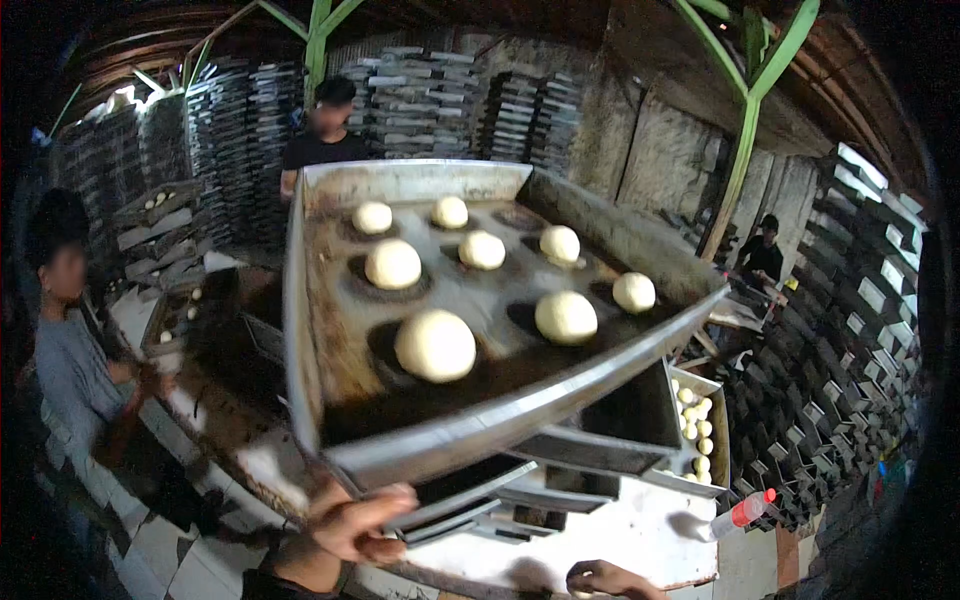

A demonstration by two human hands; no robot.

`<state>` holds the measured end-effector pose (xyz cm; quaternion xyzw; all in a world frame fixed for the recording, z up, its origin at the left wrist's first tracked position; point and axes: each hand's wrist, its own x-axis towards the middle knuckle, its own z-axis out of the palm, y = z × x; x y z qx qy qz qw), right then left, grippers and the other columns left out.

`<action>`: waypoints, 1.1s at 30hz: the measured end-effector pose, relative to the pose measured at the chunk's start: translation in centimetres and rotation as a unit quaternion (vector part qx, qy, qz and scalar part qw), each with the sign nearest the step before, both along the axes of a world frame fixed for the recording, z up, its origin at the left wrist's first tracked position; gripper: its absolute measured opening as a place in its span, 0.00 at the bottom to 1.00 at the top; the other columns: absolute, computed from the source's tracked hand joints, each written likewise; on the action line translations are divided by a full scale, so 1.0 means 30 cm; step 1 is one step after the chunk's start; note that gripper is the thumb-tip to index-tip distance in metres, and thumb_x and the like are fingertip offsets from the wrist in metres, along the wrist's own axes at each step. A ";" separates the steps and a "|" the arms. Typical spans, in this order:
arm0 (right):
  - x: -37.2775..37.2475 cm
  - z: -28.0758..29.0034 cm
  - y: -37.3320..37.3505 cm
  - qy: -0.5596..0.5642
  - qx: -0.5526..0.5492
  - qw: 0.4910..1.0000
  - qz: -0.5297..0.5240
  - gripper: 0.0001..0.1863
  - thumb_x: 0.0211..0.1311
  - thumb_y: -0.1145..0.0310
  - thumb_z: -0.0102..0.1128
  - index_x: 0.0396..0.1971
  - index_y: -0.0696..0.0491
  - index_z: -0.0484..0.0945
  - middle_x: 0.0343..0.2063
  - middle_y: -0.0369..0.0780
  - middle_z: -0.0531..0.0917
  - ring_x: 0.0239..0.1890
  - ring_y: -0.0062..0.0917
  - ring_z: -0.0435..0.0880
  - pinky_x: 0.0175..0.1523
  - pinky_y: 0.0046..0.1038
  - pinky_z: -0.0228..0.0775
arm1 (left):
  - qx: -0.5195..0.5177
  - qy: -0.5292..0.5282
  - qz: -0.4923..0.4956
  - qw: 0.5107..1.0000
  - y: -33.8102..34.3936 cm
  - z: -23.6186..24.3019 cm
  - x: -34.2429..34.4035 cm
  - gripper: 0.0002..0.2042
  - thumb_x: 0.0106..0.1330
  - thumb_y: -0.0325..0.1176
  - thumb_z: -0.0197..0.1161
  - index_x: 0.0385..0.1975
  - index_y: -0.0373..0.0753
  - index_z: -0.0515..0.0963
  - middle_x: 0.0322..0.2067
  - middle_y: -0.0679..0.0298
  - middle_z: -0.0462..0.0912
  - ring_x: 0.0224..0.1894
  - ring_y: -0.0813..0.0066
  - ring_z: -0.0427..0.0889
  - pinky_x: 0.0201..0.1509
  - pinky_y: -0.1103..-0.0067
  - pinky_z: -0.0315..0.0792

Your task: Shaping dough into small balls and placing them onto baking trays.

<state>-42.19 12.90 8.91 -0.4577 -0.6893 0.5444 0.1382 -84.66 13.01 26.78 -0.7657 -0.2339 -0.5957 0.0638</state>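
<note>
A large, dark, greasy metal baking tray [470, 430] is lifted and tilted up close to the camera. Several round white dough balls [435, 345] sit on it in rows. My left hand [350, 525] grips the tray's near edge from below at lower left. Only a small part of my right hand [605, 578] shows at the bottom edge, fingers curled, apart from the tray; whether it holds anything is unclear.
Below the tray lie more metal trays [590, 445], one with dough balls [697, 425], on a white worktop [640, 535] with a red-capped bottle [740, 512]. Stacks of trays line the back and right. Three people are nearby: left, behind, right.
</note>
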 end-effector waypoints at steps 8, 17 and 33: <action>-0.486 1.555 0.400 0.106 0.478 0.866 -0.101 0.13 0.62 0.63 0.47 0.37 0.58 0.72 0.27 0.37 0.78 0.30 0.20 0.77 0.36 0.19 0.70 | 0.016 -0.061 0.062 0.996 -0.015 -0.221 0.029 0.08 0.57 0.31 0.53 0.26 0.32 0.75 0.18 0.66 0.74 0.13 0.80 0.68 0.20 0.79 0.64; -0.949 1.408 1.262 -0.464 0.537 0.700 0.079 0.21 0.57 0.54 0.45 0.43 0.53 0.73 0.47 0.44 0.73 0.50 0.29 0.71 0.55 0.32 0.63 | -0.171 0.063 0.061 0.981 -0.027 -0.290 -0.163 0.13 0.60 0.39 0.47 0.17 0.39 0.67 0.13 0.68 0.65 0.14 0.76 0.64 0.21 0.77 0.63; 0.758 0.959 -0.223 -0.230 0.622 0.709 -0.238 0.22 0.54 0.57 0.56 0.41 0.59 0.73 0.35 0.42 0.79 0.39 0.28 0.79 0.45 0.28 0.69 | -0.062 -0.305 -0.075 0.947 -0.065 -0.399 1.109 0.15 0.61 0.42 0.48 0.20 0.37 0.67 0.14 0.65 0.67 0.18 0.69 0.68 0.31 0.71 0.68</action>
